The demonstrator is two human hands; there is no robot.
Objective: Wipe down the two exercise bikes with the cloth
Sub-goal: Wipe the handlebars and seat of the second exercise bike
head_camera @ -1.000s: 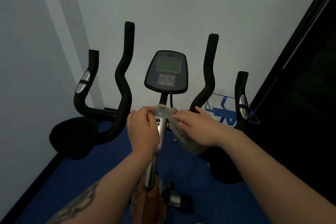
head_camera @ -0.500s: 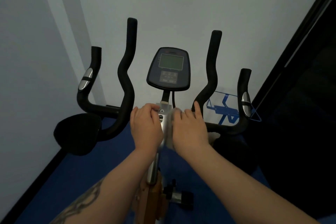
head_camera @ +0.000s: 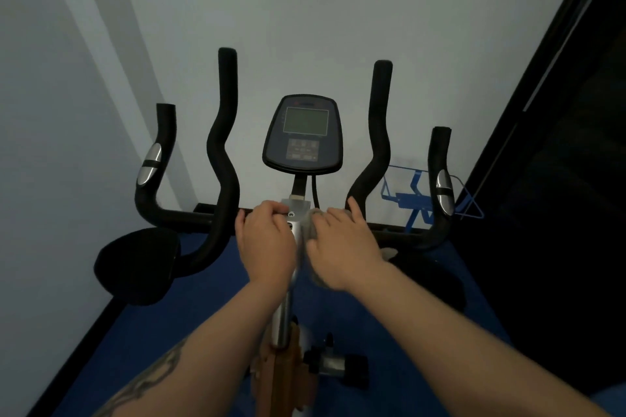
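1. Head view: the exercise bike (head_camera: 298, 179) stands at the middle of the picture, seen from above, with its silver post (head_camera: 284, 308) rising from 6 o'clock toward the dark console (head_camera: 302, 135) at 12 o'clock.
2. The left hand (head_camera: 267, 244) is on the left side of the post top, at 9 o'clock from the post. Its fingers (head_camera: 271, 210) are curled over the top bracket and grip it.
3. The right hand (head_camera: 342, 244) is at 3 o'clock from the post, just beside the left hand. Its fingers lie nearly straight and press the cloth (head_camera: 313, 223) against the right side of the post.
4. The cloth is grey and mostly hidden under the right hand; only a blurred edge shows between the two hands and below the palm.
5. Black handlebars (head_camera: 222, 152) curve up at 10 o'clock and at 2 o'clock from the hands.
6. A black pad (head_camera: 135, 264) sits at 8 o'clock, below the left handlebar.
7. A blue wire frame (head_camera: 410, 200) stands at 3 o'clock, behind the right handlebar, near the wall.
8. The floor (head_camera: 169, 349) under the bike is blue.
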